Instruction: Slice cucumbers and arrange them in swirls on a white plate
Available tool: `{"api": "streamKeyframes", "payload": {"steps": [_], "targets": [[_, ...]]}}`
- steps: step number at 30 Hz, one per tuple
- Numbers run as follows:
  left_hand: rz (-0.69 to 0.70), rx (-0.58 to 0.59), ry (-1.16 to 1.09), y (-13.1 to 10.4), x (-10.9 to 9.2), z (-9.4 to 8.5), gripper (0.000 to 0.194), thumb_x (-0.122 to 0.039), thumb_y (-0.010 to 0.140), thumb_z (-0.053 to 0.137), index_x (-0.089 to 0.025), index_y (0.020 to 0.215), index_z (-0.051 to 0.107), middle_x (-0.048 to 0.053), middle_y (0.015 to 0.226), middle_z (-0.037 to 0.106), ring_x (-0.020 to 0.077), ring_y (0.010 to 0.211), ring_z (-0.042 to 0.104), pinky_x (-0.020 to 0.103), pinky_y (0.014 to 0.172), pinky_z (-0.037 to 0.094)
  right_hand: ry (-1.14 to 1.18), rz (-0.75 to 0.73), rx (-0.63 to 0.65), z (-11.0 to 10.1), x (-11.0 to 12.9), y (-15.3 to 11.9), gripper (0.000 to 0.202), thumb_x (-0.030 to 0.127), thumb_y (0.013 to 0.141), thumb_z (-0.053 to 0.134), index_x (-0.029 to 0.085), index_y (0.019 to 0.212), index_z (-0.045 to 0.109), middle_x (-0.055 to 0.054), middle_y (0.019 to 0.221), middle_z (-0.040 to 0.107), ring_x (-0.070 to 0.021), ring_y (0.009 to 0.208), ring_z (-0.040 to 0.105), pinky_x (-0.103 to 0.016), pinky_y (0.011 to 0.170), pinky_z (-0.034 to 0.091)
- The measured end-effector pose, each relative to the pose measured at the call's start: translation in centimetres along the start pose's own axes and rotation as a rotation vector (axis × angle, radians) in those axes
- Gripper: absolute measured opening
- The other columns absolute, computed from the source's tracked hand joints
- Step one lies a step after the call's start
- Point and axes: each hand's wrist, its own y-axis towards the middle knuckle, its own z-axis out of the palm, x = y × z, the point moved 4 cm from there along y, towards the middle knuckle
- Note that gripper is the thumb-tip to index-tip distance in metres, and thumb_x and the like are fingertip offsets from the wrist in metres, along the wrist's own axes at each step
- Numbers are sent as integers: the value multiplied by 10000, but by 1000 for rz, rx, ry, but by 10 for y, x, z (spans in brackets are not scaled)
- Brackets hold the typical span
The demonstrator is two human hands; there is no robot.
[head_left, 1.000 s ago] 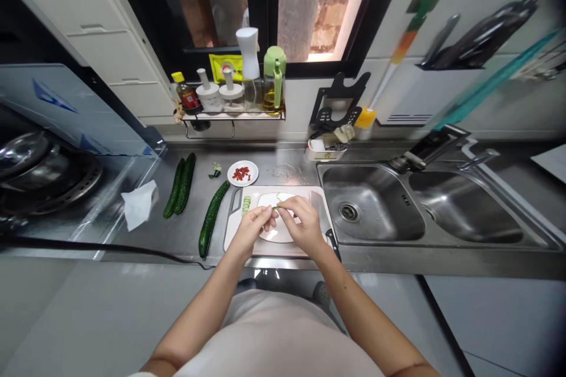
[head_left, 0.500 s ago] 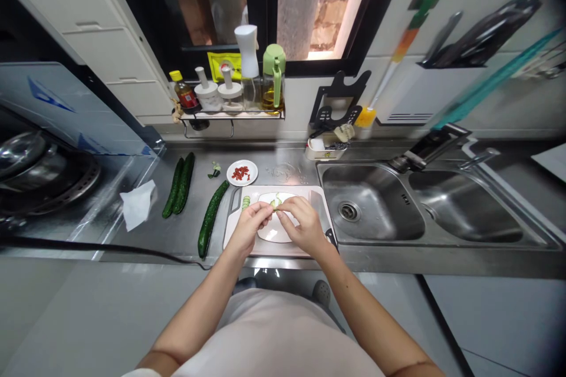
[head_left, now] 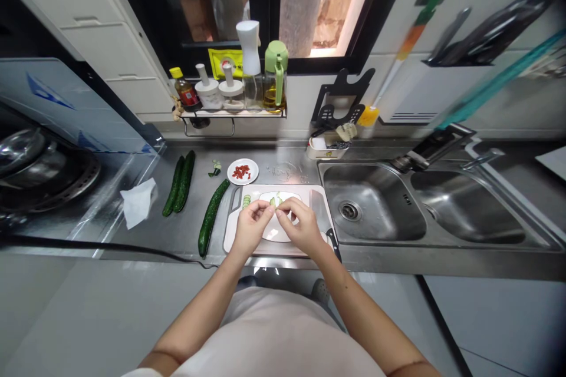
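Note:
Over the white plate, my left hand and my right hand meet, fingertips almost touching. Both are pinched closed on a thin cucumber slice, mostly hidden by the fingers. Small pale green pieces lie on the plate just behind the fingertips. The plate rests on a cutting board. Several cucumber slices form a row at the board's left side. Along its right side lies a knife with a black handle toward me.
Left of the board lie a whole cucumber and two more cucumbers. A small dish holds red bits, with green scraps beside it. A double sink is on the right; a seasoning rack hangs behind.
My fingertips have come slightly apart, and more of the green slice shows between them. The view has shifted a little; the plate and board stay put.

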Motion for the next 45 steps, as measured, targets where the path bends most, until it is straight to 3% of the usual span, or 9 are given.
{"api": "streamKeyframes", "payload": {"steps": [13, 21, 26, 30, 34, 37, 45], "targets": [[29, -35, 7, 0, 3, 3, 281, -445, 736, 702, -173, 773, 641, -11, 703, 603, 114, 664, 524, 243, 665, 411, 263, 303, 41, 3, -15, 2, 184, 333, 811, 587, 183, 704, 592, 12, 665, 577, -106, 624, 502, -219, 552, 382], [8, -40, -25, 1, 4, 7, 345, -489, 722, 705, -157, 789, 642, -12, 698, 602, 97, 645, 515, 221, 637, 400, 271, 358, 46, 3, -21, 1, 184, 348, 799, 596, 178, 731, 609, -5, 706, 624, -119, 663, 544, -223, 578, 402], [-6, -53, -55, 5, 12, 7, 334, -469, 718, 718, -150, 787, 651, -13, 692, 613, 85, 625, 512, 212, 619, 397, 184, 319, 56, 3, -26, 1, 181, 351, 822, 587, 181, 787, 639, -11, 736, 644, -122, 682, 560, -221, 577, 400], [-101, -29, -161, 13, 29, 10, 341, -440, 678, 763, -151, 834, 668, -7, 711, 632, 77, 613, 520, 204, 616, 408, 147, 258, 79, 3, -40, 2, 175, 341, 850, 569, 186, 835, 650, -12, 777, 669, -129, 722, 589, -230, 632, 429], [-347, 26, -445, 22, 62, 20, 407, -469, 693, 748, -158, 940, 665, 40, 864, 674, 98, 716, 600, 179, 585, 402, 73, 209, 174, 4, -62, 6, 151, 303, 855, 556, 190, 856, 657, -14, 820, 687, -135, 770, 607, -237, 683, 442], [-508, 4, -595, 27, 88, 27, 401, -471, 711, 735, -151, 940, 657, 48, 845, 672, 104, 730, 620, 174, 581, 412, 23, 214, 254, 5, -80, 9, 144, 282, 849, 553, 187, 869, 659, -20, 835, 694, -140, 776, 609, -242, 697, 441], [-516, -29, -571, 44, 117, 27, 385, -285, 591, 821, -168, 905, 632, -10, 754, 631, 60, 646, 575, 153, 563, 390, -13, 280, 400, 10, -119, 8, 169, 299, 839, 545, 171, 841, 655, -24, 791, 681, -138, 725, 576, -246, 693, 426]]}}
